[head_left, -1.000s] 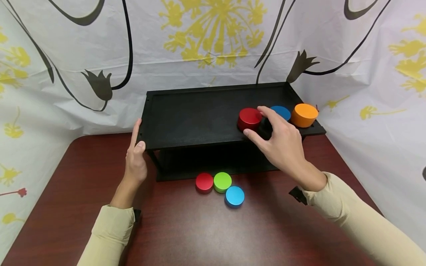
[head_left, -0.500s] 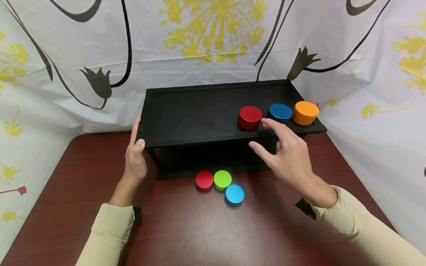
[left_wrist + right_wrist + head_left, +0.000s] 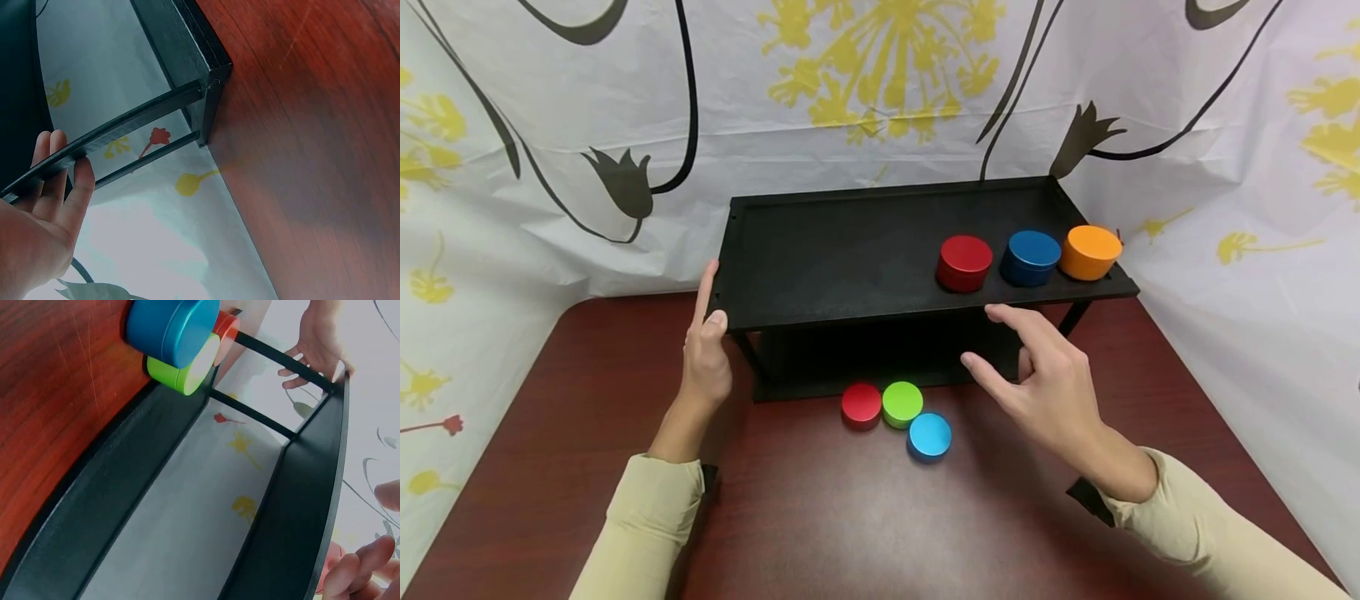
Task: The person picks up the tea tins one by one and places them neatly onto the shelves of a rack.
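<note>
A black two-tier shelf (image 3: 850, 258) stands on the table. My left hand (image 3: 706, 367) grips its left end, thumb at the top's front corner; in the left wrist view my fingers pass around a black post (image 3: 134, 122). My right hand (image 3: 1052, 387) hovers in front of the shelf's right half, thumb and index finger spread apart, nothing between them. Up on the shelf, near its right front, stand a dark red round tin (image 3: 965, 265), a dark blue tin (image 3: 1031, 259) and an orange tin (image 3: 1090, 252) in a row.
On the table before the shelf sit a smaller red tin (image 3: 861, 407), a green tin (image 3: 902, 405) and a light blue tin (image 3: 929, 437), close together. A white sheet (image 3: 880, 158) with flower prints hangs behind and at both sides. The dark red-brown table (image 3: 820, 525) extends toward me.
My right hand has drawn back from beside the dark red tin, down and toward me, leaving the tin on the shelf. The dark blue tin is uncovered from behind it. My left hand keeps its place.
</note>
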The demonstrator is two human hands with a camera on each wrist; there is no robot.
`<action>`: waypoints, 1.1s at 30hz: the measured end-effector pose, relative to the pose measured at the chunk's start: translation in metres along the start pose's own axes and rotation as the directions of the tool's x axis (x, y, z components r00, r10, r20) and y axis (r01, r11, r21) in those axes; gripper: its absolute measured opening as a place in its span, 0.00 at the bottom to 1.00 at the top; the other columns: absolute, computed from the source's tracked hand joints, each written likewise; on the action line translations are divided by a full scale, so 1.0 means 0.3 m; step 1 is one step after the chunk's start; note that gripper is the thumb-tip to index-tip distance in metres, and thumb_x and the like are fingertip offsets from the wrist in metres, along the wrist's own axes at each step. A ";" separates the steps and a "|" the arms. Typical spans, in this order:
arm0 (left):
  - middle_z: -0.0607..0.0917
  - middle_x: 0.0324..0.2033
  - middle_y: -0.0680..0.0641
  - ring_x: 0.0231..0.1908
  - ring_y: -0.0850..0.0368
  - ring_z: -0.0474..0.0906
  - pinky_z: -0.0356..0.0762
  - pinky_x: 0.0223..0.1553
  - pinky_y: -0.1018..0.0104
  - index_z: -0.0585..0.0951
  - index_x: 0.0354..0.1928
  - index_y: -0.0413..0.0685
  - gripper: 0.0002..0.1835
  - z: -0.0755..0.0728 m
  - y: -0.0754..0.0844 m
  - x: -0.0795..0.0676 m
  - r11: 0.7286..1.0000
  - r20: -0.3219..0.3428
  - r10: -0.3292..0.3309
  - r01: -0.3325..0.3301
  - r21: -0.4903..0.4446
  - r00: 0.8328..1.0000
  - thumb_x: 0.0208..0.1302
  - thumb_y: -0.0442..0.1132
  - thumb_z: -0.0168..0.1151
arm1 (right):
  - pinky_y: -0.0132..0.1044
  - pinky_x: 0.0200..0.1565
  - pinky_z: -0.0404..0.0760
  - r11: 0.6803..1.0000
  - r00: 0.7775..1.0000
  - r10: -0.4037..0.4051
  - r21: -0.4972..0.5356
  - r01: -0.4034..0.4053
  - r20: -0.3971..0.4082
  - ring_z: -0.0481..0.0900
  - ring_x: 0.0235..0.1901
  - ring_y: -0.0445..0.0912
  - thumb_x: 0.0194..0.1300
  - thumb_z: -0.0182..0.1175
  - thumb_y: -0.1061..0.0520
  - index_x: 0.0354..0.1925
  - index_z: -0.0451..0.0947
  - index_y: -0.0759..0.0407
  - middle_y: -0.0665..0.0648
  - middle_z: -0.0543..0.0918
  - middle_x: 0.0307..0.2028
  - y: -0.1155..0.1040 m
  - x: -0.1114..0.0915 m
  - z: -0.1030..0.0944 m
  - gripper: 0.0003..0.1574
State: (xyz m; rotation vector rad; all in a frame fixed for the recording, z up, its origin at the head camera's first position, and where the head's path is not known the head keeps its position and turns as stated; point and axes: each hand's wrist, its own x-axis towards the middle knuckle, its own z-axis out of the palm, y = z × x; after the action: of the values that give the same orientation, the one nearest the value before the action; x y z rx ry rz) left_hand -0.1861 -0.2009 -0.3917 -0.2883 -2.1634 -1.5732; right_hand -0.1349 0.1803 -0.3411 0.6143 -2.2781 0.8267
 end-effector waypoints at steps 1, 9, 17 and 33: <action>0.57 0.19 0.58 0.20 0.62 0.43 0.47 0.28 0.59 0.56 0.78 0.63 0.35 0.001 -0.001 0.001 1.000 0.001 0.002 -0.002 -0.005 1.000 0.67 0.50 0.32 | 0.26 0.21 0.61 1.000 1.000 0.004 0.004 -0.004 0.003 0.61 0.18 0.35 0.48 0.77 0.57 0.58 0.79 0.58 0.55 0.83 0.49 0.000 -0.005 0.001 0.37; 0.60 0.20 0.60 0.21 0.62 0.43 0.46 0.28 0.59 0.56 0.78 0.66 0.36 0.001 0.000 0.001 1.000 -0.006 -0.013 0.014 0.009 1.000 0.66 0.51 0.32 | 0.25 0.21 0.62 0.999 0.997 0.023 0.027 -0.025 0.069 0.62 0.19 0.36 0.51 0.75 0.54 0.58 0.79 0.59 0.54 0.83 0.48 0.002 -0.041 0.012 0.35; 0.73 0.32 0.57 0.23 0.61 0.47 0.50 0.31 0.61 0.56 0.78 0.65 0.36 0.001 -0.002 0.004 1.000 -0.005 0.000 0.000 0.010 1.000 0.66 0.51 0.31 | 0.25 0.24 0.66 0.999 0.979 0.022 0.035 -0.030 0.201 0.64 0.21 0.34 0.53 0.75 0.50 0.57 0.79 0.55 0.51 0.84 0.47 0.020 -0.089 0.052 0.33; 0.53 0.16 0.55 0.17 0.63 0.42 0.41 0.18 0.59 0.56 0.78 0.66 0.36 -0.002 -0.001 -0.001 0.999 -0.004 0.001 -0.001 0.050 1.000 0.66 0.52 0.32 | 0.45 0.45 0.83 0.997 0.901 0.062 0.009 -0.073 0.430 0.84 0.48 0.44 0.56 0.72 0.41 0.59 0.80 0.56 0.52 0.84 0.53 0.045 -0.166 0.128 0.37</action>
State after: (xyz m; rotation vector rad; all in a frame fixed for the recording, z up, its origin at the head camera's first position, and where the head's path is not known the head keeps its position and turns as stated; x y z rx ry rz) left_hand -0.1859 -0.2016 -0.3918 -0.2699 -2.1956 -1.5158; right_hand -0.1238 0.1735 -0.4042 0.7974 -2.7043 0.8146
